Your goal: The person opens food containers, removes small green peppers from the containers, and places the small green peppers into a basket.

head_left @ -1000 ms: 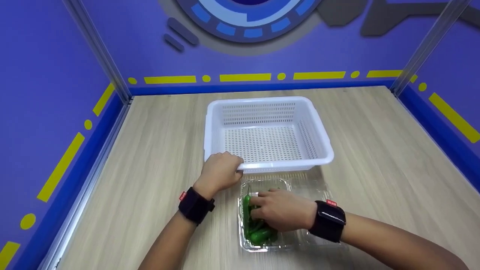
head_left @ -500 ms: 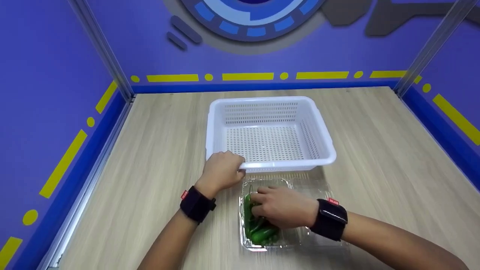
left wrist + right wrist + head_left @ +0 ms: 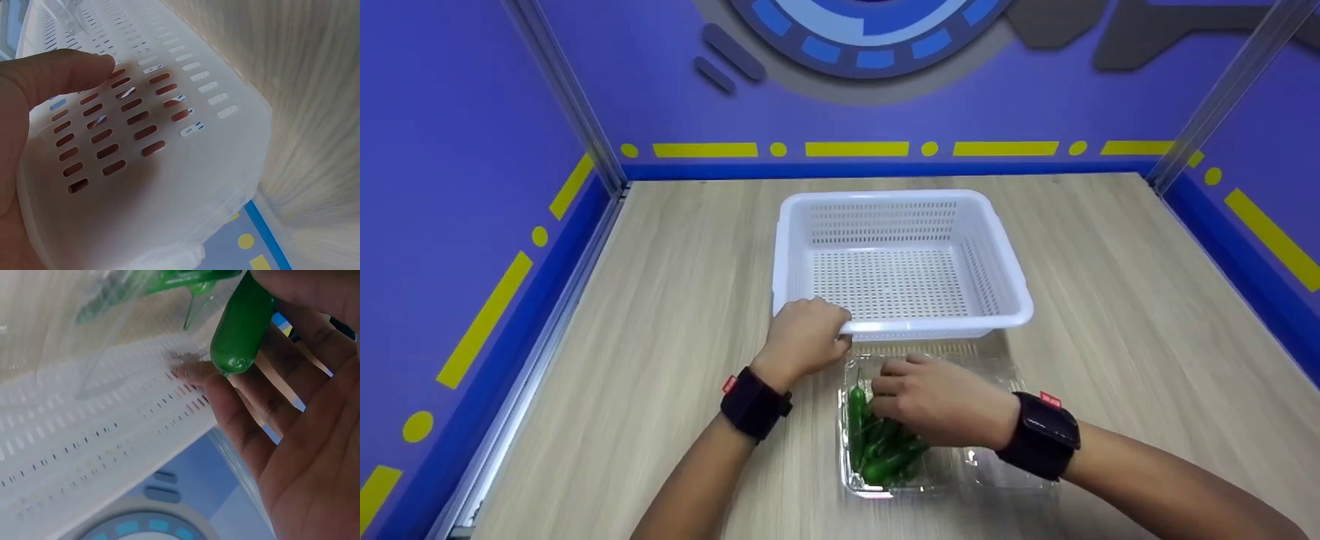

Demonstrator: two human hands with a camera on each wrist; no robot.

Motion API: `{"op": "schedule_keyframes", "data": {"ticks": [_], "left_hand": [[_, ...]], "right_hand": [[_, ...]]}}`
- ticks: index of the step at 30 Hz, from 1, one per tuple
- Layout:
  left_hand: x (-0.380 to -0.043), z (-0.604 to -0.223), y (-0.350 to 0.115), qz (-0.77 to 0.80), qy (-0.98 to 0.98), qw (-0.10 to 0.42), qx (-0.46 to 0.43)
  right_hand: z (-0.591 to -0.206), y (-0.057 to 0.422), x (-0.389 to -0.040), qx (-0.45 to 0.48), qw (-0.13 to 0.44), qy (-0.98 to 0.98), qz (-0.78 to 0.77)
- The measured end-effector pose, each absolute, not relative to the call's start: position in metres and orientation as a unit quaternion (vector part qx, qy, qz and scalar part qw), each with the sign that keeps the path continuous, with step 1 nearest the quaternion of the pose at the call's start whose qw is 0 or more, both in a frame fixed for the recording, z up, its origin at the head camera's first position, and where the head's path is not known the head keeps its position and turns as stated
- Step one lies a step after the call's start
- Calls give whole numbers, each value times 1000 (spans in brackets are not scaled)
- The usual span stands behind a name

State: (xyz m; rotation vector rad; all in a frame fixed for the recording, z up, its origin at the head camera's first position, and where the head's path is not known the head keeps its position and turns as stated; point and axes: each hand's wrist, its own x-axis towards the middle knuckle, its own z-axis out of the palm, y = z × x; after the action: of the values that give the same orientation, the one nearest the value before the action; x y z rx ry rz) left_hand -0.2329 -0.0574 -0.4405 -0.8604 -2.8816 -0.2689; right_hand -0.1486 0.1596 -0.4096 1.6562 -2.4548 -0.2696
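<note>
My left hand [image 3: 806, 334] grips the near left rim of a white perforated basket [image 3: 937, 325]; its thumb [image 3: 73, 70] lies against the outer wall in the left wrist view. Several green chili peppers [image 3: 889, 463] lie in a clear plastic clamshell box [image 3: 840, 450] in front of the basket. Over that box is my right hand [image 3: 941, 401]. Seen from the right wrist, it pinches one glossy green chili pepper [image 3: 242, 332] between thumb and fingers; in the head view the hand hides that pepper.
The box's clear lid [image 3: 1009, 476] lies folded out flat to the right. Under everything is a light wood tabletop [image 3: 675, 285]. Blue panels [image 3: 457, 187] with yellow markings stand at the back and both sides, with metal posts in the corners.
My right hand has lifted and shifted slightly right, uncovering more peppers in the box. The left hand keeps its grip on the basket rim.
</note>
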Motion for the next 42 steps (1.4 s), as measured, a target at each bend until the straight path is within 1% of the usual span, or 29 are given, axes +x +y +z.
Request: {"op": "schedule_keyframes", "data": {"ticks": [5,12,21,24,29,42], "left_hand": [[-234,-439,-57,-91,-951,60,-291],[-236,-442,-59,-91,-949,69,-293],[-235,-442,-59,-91,-950,69,-290],[-235,-442,-58,-91,-951,63,-288],[-234,-441,-57,-92,-953,52,-285],[-232,-441,-59,-91,-952,68,-284]], "right_hand": [[-400,164,-146,554,98,-822,-88],[-387,169,-150,555,141,-818,-61],[-373,174,-167,548,150,-823,-20],[-371,178,-176,541,154,-827,-10],[-367,184,-191,527,143,-838,14],[-356,193,-227,510,116,-850,64]]}}
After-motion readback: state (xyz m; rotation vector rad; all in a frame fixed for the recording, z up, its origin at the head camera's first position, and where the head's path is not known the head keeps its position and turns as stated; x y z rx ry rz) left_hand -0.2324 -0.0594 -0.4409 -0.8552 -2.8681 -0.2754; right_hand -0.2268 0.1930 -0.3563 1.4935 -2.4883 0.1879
